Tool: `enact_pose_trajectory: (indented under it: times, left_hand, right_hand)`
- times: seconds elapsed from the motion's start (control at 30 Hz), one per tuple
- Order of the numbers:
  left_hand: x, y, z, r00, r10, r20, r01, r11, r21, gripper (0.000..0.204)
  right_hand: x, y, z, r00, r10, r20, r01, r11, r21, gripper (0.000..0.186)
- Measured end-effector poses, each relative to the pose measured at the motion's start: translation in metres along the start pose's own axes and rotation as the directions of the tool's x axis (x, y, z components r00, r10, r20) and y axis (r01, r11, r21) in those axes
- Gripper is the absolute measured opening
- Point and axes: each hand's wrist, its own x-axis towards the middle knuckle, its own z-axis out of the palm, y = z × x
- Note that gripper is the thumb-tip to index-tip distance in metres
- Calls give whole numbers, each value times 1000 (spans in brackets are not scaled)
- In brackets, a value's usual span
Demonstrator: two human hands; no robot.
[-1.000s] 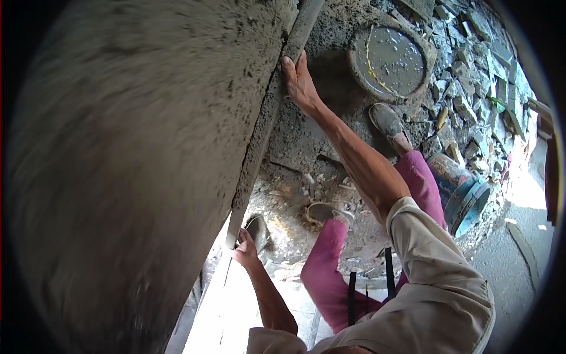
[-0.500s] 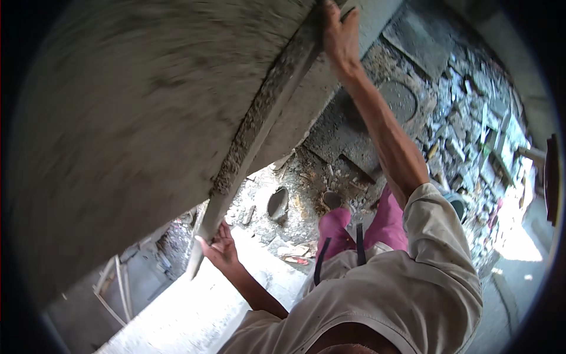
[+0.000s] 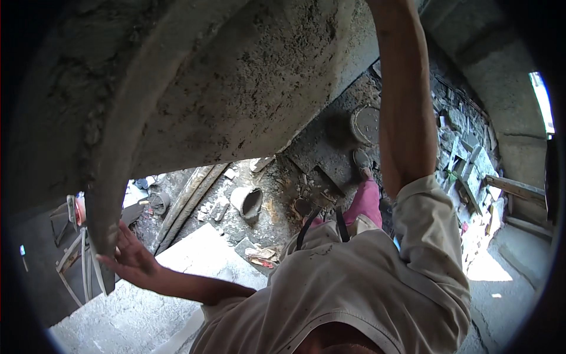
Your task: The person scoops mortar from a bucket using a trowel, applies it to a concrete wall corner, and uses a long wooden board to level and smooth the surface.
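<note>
A long grey straightedge (image 3: 128,118) lies along the rough plastered wall surface (image 3: 236,100) and looks bowed in the fisheye picture. My left hand (image 3: 137,259) grips its lower end, thumb on one side and fingers on the other. Lumps of wet-looking mortar (image 3: 93,130) cling along its far edge. My right forearm (image 3: 408,100) reaches up past the top edge of the head view. The right hand itself is out of the picture, so its hold does not show.
Below the left arm runs a pale ledge (image 3: 188,265). A mortar-stained bucket (image 3: 237,200) lies tipped near long poles (image 3: 187,200). Rubble (image 3: 460,159) and a wooden plank (image 3: 513,187) are at right. A light wooden frame (image 3: 73,259) stands at far left.
The straightedge and my left hand have shifted left in the view. My right hand has gone beyond the top edge. One foot has stepped forward, and the view has turned.
</note>
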Motion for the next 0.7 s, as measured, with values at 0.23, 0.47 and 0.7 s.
enact_pose_trajectory:
  times: [0.23,0.47,0.7]
  left_hand:
    - [-39,-26,29,890,-363,274,408,904,-129,45]
    - [-107,-137,18,841,-533,-93,522,844,-120,44]
    - [-135,-189,-25,780,-561,-277,593,804,42,50]
  right_hand:
    - [-2,151,-28,967,194,-165,-202,979,-32,74]
    - [-37,355,-66,920,391,10,-391,919,44,92]
    - [-90,480,-85,830,558,-17,-558,830,-6,86]
